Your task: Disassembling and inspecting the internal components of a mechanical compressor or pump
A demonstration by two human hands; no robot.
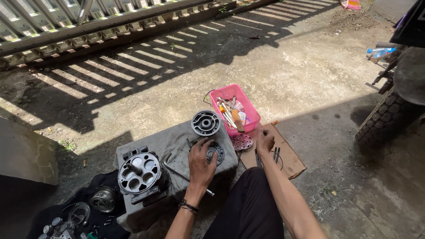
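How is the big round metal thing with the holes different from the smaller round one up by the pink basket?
The big holed metal cylinder sits at the near left end of the grey cloth; the smaller round part sits at the far edge, beside the pink basket.
The cylinder has a ring of large holes and a rod sticking up; the smaller part has one central opening.
Neither hand touches either one.
Both are round, grey metal.

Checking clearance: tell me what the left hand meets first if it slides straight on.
Probably the round metal hub just beyond the left hand, which rests on a dark disc; depth is hard to judge.
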